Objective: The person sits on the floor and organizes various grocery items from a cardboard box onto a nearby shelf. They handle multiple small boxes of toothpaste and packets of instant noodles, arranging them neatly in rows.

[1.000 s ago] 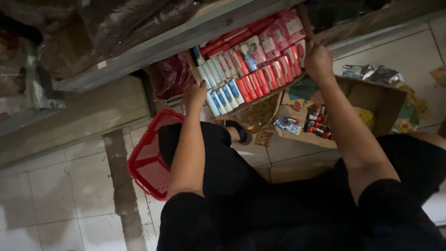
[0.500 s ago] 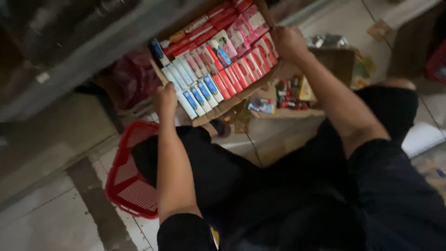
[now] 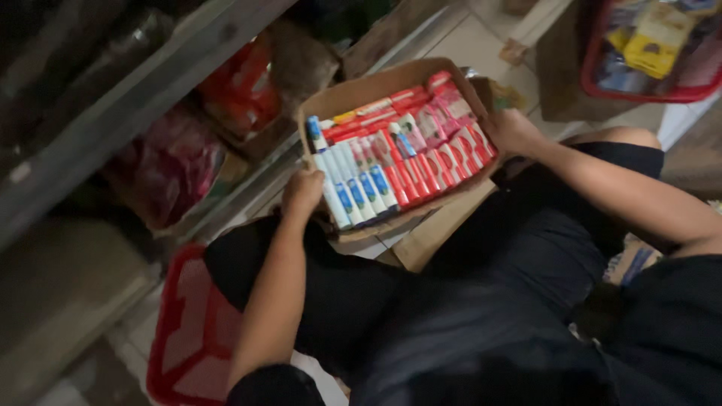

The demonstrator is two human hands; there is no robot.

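I hold a shallow cardboard box (image 3: pixel 353 94) above my knees with both hands. It is packed with rows of small cartons (image 3: pixel 402 158), white and blue ones on the left, red and pink ones to the right. My left hand (image 3: pixel 302 192) grips the box's left edge. On the box's right edge sits my right hand (image 3: pixel 510 131), fingers closed on the cardboard. Black trousers (image 3: pixel 451 301) cover my legs beneath the box, which is out of the shelf and tilted a little.
A red plastic basket (image 3: pixel 180 331) stands on the tiled floor at lower left. Grey metal shelving (image 3: pixel 128 105) with red packets (image 3: pixel 173 162) runs along the left. Another red basket of goods (image 3: pixel 647 45) sits at upper right. A flat piece of cardboard (image 3: pixel 440 233) lies under the box.
The box has come out from under the shelf towards me and now sits over my lap. Both hands have kept hold of its edges. The view has swung right.
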